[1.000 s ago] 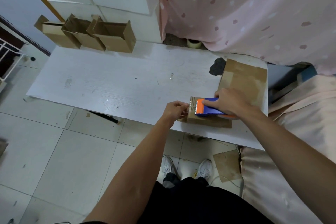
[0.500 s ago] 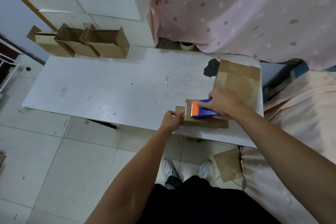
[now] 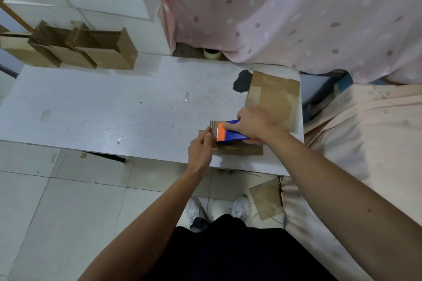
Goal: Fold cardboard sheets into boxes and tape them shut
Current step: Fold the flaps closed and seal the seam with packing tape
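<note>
1. Brown cardboard was the whole story here. The small cardboard box (image 3: 237,150) you were working on sat at the near edge of the white table (image 3: 114,109), toward its right end, straight in front of you. I reckon you kept it that close so both arms could bear down on it.
2. Your right hand (image 3: 255,124) was clamped round the blue-and-orange tape dispenser (image 3: 230,136). The dispenser rested on top of the box with its toothed end pointing left. It looked like the end of a tape run along the top seam, with the cut still to make.
3. Your left hand (image 3: 201,146) had its fingers curled on the box's left end, just beside the teeth. My guess is it pinned the box so the pull of the tape wouldn't drag it along. Whether it also pinched the tape itself, I couldn't tell.
4. The flat sheets (image 3: 274,96) lay stacked just behind your right hand, probably so the next one was an easy grab.
5. The folded boxes (image 3: 107,52), at least 3 of them, stood in a row at the table's far left corner with flaps up. They were well apart from your working spot, which kept them out of the way.
6. A tape roll (image 3: 212,53) sat at the far edge by the pink curtain (image 3: 285,13), likely a spare.
7. 1 thing to watch: your left fingertips were very near that serrated blade, so the tear-off wanted a careful twist.
</note>
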